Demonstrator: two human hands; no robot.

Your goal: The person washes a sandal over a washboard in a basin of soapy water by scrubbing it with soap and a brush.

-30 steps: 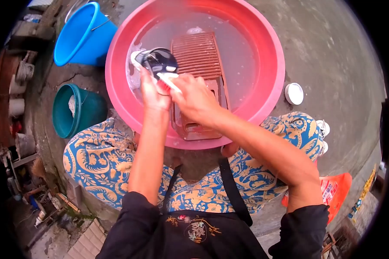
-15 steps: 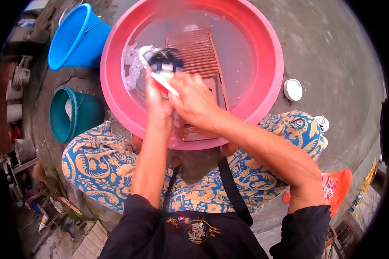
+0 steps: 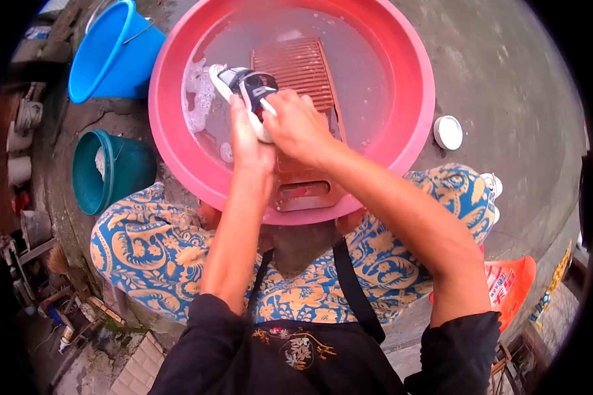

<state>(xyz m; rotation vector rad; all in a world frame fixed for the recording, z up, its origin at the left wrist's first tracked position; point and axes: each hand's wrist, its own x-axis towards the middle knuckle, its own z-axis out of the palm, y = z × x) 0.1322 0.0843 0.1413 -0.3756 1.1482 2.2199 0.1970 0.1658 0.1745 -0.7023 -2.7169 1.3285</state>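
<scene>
A dark and white shoe (image 3: 234, 79) is held above the pink basin (image 3: 420, 99), its white sole edge towards the lower left. My left hand (image 3: 247, 141) grips the shoe from below and the left. In my right hand (image 3: 298, 125) is a white-handled brush (image 3: 267, 106), pressed at the shoe's opening; its head is hidden. Beneath and beside the hands, a brown ridged washboard (image 3: 296, 62) rests in the cloudy water, with a slot (image 3: 303, 189) in its near end. White suds (image 3: 199, 92) float at the basin's left side.
A blue bucket (image 3: 115, 56) and a green bucket (image 3: 115, 172) with something whitish inside stand at the left. To the basin's right is a small white bowl (image 3: 448, 133). White shoes (image 3: 492, 185) show beyond my right knee, near an orange-red bag (image 3: 510, 286).
The shoe has turned, so its white sole edge shows more along my left hand. Both hands have shifted slightly right, still holding the shoe and brush.
</scene>
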